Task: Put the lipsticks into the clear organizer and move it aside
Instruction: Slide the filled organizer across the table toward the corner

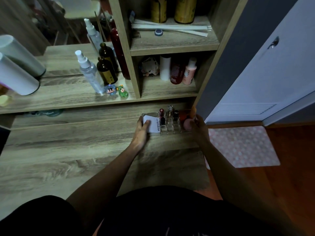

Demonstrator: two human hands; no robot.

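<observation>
The clear organizer (pixel 170 128) stands on the wooden desk at its far right end, just below the shelf unit. Several lipsticks (pixel 161 114) stand upright in its middle slots. A white tube marked "4U2skin" (pixel 153 125) sits in its left section, and pink and orange sponges (pixel 187 123) fill the right section. My left hand (pixel 142 129) grips the organizer's left side, thumb on the white tube. My right hand (pixel 198 128) holds the right side by the sponges.
The desk surface (pixel 76 150) stretches to the left. Spray bottles (pixel 90 74), brown bottles (pixel 106 70) and two small figurines (pixel 117 91) stand on the raised ledge. Shelf cubbies (pixel 170 77) hold more bottles. A pink mat (pixel 242 147) lies on the floor at right.
</observation>
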